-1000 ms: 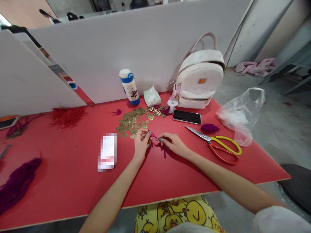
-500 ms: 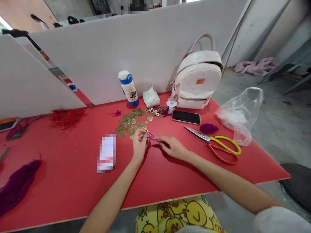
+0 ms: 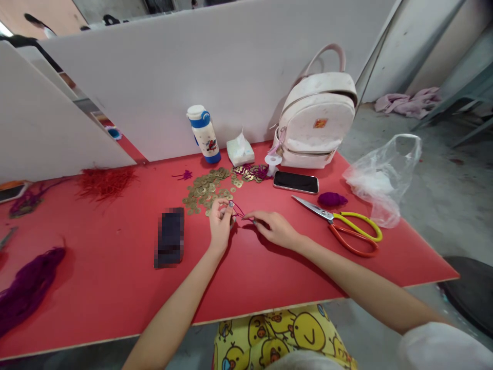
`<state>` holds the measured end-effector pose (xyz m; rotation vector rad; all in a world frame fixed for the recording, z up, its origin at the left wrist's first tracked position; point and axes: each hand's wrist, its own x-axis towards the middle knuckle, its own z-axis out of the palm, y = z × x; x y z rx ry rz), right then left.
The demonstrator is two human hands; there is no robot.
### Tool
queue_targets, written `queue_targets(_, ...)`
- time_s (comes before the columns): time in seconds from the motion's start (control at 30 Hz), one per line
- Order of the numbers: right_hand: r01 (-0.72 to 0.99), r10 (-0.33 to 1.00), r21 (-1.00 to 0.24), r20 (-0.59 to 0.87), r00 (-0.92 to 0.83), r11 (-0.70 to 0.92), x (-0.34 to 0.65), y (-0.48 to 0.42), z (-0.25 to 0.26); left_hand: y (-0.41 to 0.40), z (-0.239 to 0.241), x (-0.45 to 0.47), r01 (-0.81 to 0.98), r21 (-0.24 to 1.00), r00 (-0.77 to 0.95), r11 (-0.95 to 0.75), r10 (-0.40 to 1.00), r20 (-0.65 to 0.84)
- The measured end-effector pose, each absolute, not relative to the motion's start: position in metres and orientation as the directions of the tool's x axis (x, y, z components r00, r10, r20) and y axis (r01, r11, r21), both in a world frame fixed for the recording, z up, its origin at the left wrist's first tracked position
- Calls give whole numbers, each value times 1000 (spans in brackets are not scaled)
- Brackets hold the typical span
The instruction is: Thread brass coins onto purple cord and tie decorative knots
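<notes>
On the red table point(image 3: 269, 277), just before the coin pile point(image 3: 206, 189), both hands pinch one purple cord point(image 3: 241, 214); left hand point(image 3: 220, 224) grips its end with fingers closed; right hand point(image 3: 275, 228) grips the other end; scissors point(image 3: 342, 227) lie to the right; phone point(image 3: 296, 182) lies beyond.

On the table point(image 3: 269, 277), the coins point(image 3: 206, 187) lay just behind the left hand point(image 3: 220, 223). The bottle point(image 3: 204, 134) and the tissue pack point(image 3: 240, 151) stood behind the coins, the backpack point(image 3: 316, 126) to their right. The phone point(image 3: 296, 181) lay before the backpack, the scissors point(image 3: 339, 226) right of the right hand point(image 3: 275, 229).
</notes>
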<state>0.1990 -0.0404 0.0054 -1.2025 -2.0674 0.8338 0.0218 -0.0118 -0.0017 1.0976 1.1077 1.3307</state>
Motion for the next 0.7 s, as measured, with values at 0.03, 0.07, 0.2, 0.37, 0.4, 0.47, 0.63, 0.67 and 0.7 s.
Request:
queue_targets(0.03, 514, 891, -760, 184, -416, 397, 199, -41, 6, -12, -2, 22, -154, 987, -47, -36, 998, 29)
queue_targets(0.07, 512, 887, -759, 186, -421, 403, 198, -41, 6, -12, -2, 21, -157, 987, -50, -36, 998, 29)
queue_targets(0.2, 512, 879, -748, 197, -434, 421, 198, -41, 6, -12, -3, 21, -178, 983, -42, -33, 999, 25)
queue_targets(0.37, 511, 875, -742, 211, -436, 434, 198, -41, 5, -12, -2, 21, -163, 986, -39, -33, 999, 27)
queue_targets(0.4, 517, 877, -739, 211, -432, 433, 198, -41, 4, -12, -1, 21, -156, 987, -32, -28, 999, 24)
queue_targets(0.47, 542, 890, -731, 199, -411, 414, 199, -40, 3, -13, 1, 22, -141, 990, -9, -12, 1000, 10)
queue_targets(0.63, 558, 917, -736, 233, -323, 383, 202, -35, 2, -15, 7, 24, -88, 996, 100, 36, 995, -27)
queue_targets(0.67, 529, 916, -755, 251, -311, 387, 203, -34, 2, -16, 7, 25, -78, 996, 127, 46, 991, -35)
queue_targets(0.7, 490, 916, -781, 264, -304, 387, 203, -33, 2, -16, 7, 25, -72, 996, 152, 53, 987, -42)
